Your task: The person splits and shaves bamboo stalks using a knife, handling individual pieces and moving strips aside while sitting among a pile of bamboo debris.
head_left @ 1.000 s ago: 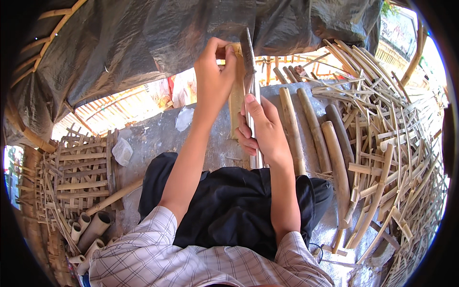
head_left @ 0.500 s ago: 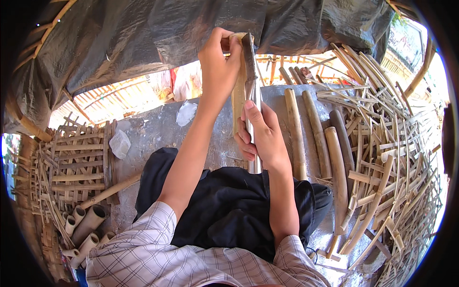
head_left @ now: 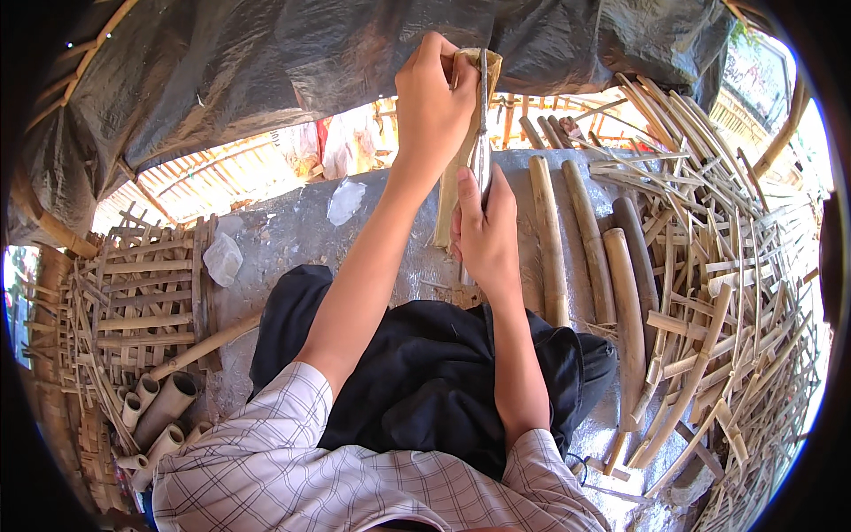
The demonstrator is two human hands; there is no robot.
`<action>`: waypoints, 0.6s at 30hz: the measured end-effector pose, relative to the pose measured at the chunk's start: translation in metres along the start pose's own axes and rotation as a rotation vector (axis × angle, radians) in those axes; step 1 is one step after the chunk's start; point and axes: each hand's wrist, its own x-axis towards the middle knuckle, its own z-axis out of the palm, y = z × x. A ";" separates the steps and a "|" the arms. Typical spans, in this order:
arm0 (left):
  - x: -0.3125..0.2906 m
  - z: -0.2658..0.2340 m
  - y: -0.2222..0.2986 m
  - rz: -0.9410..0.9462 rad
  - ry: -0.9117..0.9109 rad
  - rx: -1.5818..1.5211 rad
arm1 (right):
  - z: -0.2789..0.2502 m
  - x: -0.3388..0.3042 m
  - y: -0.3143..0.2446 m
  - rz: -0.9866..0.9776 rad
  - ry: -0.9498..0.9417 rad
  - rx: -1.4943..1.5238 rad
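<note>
Up in front of me, my left hand (head_left: 436, 111) is closed with its fingers bent round the top end of a pale split bamboo piece (head_left: 450, 199), which stands upright and leans a little. My right hand (head_left: 487, 232) is wrapped around the silvery handle of a large knife (head_left: 480, 164), thumb laid along it. The knife's dark blade points up and appears edge-on at the top end of the bamboo; I cannot tell how deep it sits, if at all. Part of the bamboo is hidden behind the left hand and the knife.
Several bamboo poles (head_left: 549, 244) lie to the right, beside a large heap of split strips (head_left: 709, 328). At left are a slatted bamboo panel (head_left: 146, 301), cut bamboo tubes (head_left: 166, 412) and a whitish lump (head_left: 222, 260). A dark tarp (head_left: 266, 71) hangs ahead.
Both hands have shifted a little up and to the right, with the bamboo and knife. The blade has turned from showing its flat side to nearly edge-on.
</note>
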 end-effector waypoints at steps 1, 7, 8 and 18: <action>0.000 0.001 0.000 0.009 0.002 0.009 | 0.000 0.000 -0.001 -0.005 -0.001 0.014; -0.007 0.013 0.005 0.031 0.033 0.022 | -0.006 0.000 -0.001 0.013 0.004 0.072; -0.008 0.013 0.004 0.030 0.041 0.025 | -0.005 -0.002 -0.005 0.031 -0.010 0.130; -0.017 0.004 0.029 -0.043 -0.014 -0.073 | -0.017 -0.003 -0.018 0.142 -0.080 0.285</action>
